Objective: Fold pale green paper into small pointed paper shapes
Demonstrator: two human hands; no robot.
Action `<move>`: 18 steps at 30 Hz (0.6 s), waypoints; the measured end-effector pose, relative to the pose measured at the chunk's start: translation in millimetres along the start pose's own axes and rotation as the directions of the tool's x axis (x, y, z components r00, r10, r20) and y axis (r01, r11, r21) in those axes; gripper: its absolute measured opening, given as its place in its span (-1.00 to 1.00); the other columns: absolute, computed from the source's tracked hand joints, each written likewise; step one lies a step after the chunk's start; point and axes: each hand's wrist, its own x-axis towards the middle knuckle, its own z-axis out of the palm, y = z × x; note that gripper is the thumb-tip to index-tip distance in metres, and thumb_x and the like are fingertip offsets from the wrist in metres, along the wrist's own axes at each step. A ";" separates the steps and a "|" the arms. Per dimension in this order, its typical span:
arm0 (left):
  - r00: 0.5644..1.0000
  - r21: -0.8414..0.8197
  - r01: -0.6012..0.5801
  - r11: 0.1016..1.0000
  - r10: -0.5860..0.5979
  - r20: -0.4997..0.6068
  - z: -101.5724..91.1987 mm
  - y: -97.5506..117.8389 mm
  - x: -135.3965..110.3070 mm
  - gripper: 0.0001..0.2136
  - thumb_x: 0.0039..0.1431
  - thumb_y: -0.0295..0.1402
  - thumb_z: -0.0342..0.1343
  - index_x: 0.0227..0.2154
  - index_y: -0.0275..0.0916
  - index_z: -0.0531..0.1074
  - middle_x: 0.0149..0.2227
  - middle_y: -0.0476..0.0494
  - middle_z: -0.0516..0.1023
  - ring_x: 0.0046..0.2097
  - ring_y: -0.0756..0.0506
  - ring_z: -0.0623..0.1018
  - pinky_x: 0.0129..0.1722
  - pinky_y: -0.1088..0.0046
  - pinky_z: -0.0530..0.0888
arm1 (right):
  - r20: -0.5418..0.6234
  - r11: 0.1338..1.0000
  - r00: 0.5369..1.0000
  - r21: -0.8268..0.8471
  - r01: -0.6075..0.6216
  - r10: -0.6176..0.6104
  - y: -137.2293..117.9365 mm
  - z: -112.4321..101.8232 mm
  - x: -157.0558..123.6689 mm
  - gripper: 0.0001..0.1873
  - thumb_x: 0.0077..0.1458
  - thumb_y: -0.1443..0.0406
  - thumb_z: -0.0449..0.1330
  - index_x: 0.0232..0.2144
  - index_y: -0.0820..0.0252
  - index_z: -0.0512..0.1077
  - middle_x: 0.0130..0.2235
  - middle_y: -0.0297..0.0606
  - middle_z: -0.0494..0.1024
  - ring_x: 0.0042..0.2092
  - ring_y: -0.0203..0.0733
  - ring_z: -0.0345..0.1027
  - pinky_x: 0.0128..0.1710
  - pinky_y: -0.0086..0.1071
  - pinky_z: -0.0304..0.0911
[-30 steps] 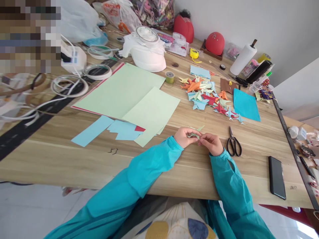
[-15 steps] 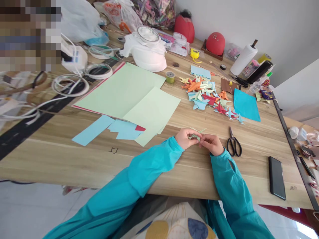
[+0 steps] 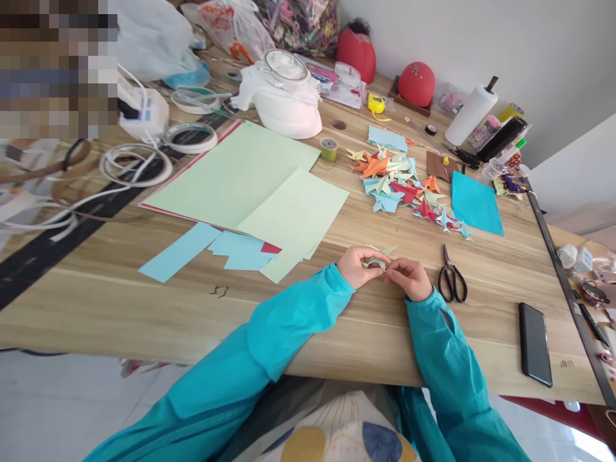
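Note:
Between my hands, just above the table's front half, is a small pale green paper crane (image 3: 376, 261) with thin folded points sticking up. My left hand (image 3: 355, 267) is closed around its body, thumb underneath. The thumb and fingertips of my right hand (image 3: 408, 277) pinch its right end, partly hiding it. Black-handled scissors (image 3: 451, 276) lie to the right of my right hand. Beyond my hands lies a pile of folded paper cranes (image 3: 404, 183) in orange, red, blue and pale green.
Pale green sheets (image 3: 293, 215) and blue paper strips (image 3: 180, 251) lie to the left. A phone (image 3: 535, 344) rests at the right front. At the back stand a spool of thread (image 3: 329, 149), a tape measure (image 3: 376, 104) and a red pincushion (image 3: 416, 83). White cables (image 3: 137, 165) lie far left.
My hands stay in nearly the same place. The pale green crane has tilted slightly, and the fingers of my right hand have shifted a little at its end.

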 end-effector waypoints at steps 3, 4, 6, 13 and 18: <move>1.000 0.007 -0.004 1.000 0.004 0.005 -0.3 -0.8 -0.4 -0.82 -0.22 -0.54 0.16 -0.45 -0.31 0.54 -0.37 -0.13 0.58 -0.40 -0.01 0.50 -0.36 0.52 0.45 | -0.018 1.000 1.000 0.005 -0.004 0.004 0.2 -1.1 -0.1 -0.71 -0.09 0.09 0.22 -0.59 0.19 0.39 -0.60 -0.33 0.46 -0.52 -0.29 0.29 -0.46 -0.38 0.22; 1.000 0.010 -0.007 1.000 0.007 0.003 -0.5 -1.4 -0.5 -0.81 -0.22 -0.54 0.16 -0.44 -0.31 0.54 -0.37 -0.14 0.58 -0.39 -0.01 0.51 -0.36 0.52 0.45 | -0.024 1.000 1.000 0.007 -0.003 0.003 0.1 -1.6 -0.3 -0.71 -0.09 0.09 0.22 -0.60 0.19 0.39 -0.60 -0.33 0.46 -0.52 -0.29 0.29 -0.45 -0.38 0.22; 1.000 0.014 -0.011 1.000 0.011 -0.006 -1.0 -2.8 -0.2 -0.81 -0.22 -0.53 0.17 -0.43 -0.32 0.54 -0.35 -0.15 0.58 -0.36 -0.03 0.51 -0.34 0.51 0.45 | -0.036 1.000 0.999 0.013 0.004 -0.003 -0.5 -2.5 -0.7 -0.71 -0.08 0.09 0.22 -0.59 0.20 0.39 -0.59 -0.33 0.46 -0.52 -0.29 0.29 -0.44 -0.38 0.22; 1.000 -0.008 0.008 1.000 -0.008 -0.014 -2.1 -1.5 0.8 -0.81 -0.23 -0.49 0.19 -0.42 -0.32 0.54 -0.34 -0.15 0.58 -0.33 -0.05 0.51 -0.30 0.48 0.46 | -0.027 0.999 0.999 -0.032 0.018 -0.019 -1.9 0.9 -1.6 -0.73 -0.07 0.11 0.21 -0.54 0.21 0.40 -0.57 -0.32 0.46 -0.50 -0.30 0.28 -0.44 -0.40 0.21; 1.000 -0.037 0.019 0.999 -0.020 -0.004 -1.4 0.0 0.2 -0.81 -0.23 -0.50 0.19 -0.43 -0.32 0.54 -0.35 -0.14 0.58 -0.36 -0.02 0.50 -0.32 0.50 0.46 | -0.005 0.999 0.999 -0.030 0.042 -0.042 0.8 2.6 -1.4 -0.74 -0.06 0.13 0.21 -0.56 0.21 0.40 -0.55 -0.31 0.46 -0.49 -0.31 0.28 -0.43 -0.40 0.20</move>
